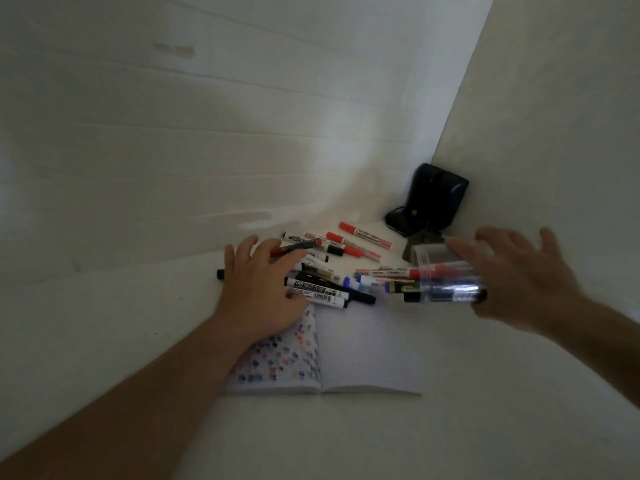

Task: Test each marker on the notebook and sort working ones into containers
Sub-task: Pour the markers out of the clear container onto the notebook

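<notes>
The open notebook (346,355) lies flat on the white table (485,427), its left page speckled with red and blue test dots. Just beyond its far edge sits a heap of markers (325,289). The left hand (259,289) rests on that heap, fingers loosely spread; a red marker (298,248) lies against its fingertips, though whether the grip closes on it cannot be told. Right of the heap, the right hand (512,282) holds a clear container (446,282) tipped sideways, markers spilling from its mouth toward the heap.
</notes>
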A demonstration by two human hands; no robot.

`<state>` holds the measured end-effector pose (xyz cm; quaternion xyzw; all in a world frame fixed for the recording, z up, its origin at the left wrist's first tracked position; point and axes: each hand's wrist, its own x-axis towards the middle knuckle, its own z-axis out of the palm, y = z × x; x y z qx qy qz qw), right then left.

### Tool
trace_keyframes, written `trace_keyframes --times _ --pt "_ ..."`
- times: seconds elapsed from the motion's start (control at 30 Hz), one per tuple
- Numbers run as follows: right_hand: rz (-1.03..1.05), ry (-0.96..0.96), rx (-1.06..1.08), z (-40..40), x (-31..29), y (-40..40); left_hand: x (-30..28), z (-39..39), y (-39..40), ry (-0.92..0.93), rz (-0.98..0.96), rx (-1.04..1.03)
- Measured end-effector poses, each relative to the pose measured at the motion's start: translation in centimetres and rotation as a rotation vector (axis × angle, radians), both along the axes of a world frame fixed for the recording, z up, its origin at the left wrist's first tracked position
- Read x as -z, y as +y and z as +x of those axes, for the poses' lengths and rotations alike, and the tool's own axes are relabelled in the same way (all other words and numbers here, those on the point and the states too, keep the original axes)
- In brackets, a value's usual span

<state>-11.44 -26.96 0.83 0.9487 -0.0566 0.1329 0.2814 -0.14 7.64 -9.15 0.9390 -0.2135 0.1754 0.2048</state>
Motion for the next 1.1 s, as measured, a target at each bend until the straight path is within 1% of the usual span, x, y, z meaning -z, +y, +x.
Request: trace_keyframes --times 0.07,0.13,0.27,0.37,0.43,0.57,0.7,0.8,0.93,1.0,1.1 --pt "0.014 -0.032 0.013 0.7 -1.0 0.9 0.1 -0.1 -0.2 0.012 0.023 0.062" --pt "0.009 -0.013 -0.012 1.8 -1.6 2.6 0.3 -0.1 -0.3 0.041 0.047 0.108" --pt "-0.016 0.007 -0.151 4.4 -1.8 7.9 0.6 0.1 -0.2 0.017 0.059 0.148" --pt "-0.102 -0.027 -0.272 6.0 -1.7 10.4 1.0 0.2 -0.2 -0.050 0.045 0.151" --pt "-0.178 -0.042 -0.298 6.6 -2.1 10.1 1.1 0.3 -0.2 -0.060 0.033 0.144" --pt "-0.262 -0.065 -0.273 6.2 -2.9 6.5 1.0 0.2 -0.3 -0.027 0.005 0.144" --pt "-0.333 0.007 -0.120 4.6 -3.7 3.2 0.9 0.2 -0.4 0.001 0.014 0.139" --pt "-0.323 0.020 -0.056 3.9 -3.9 2.6 1.0 0.3 -0.3 0.026 0.028 0.134" --pt "-0.229 -0.067 -0.144 5.7 -3.7 6.0 0.9 0.3 -0.4 0.031 0.008 0.142" --pt "-0.222 -0.085 -0.205 6.8 -3.1 6.7 0.8 0.2 -0.3 0.036 -0.003 0.147" --pt "-0.225 -0.074 -0.172 6.8 -2.9 6.3 0.8 0.1 -0.2 0.022 0.023 0.150"
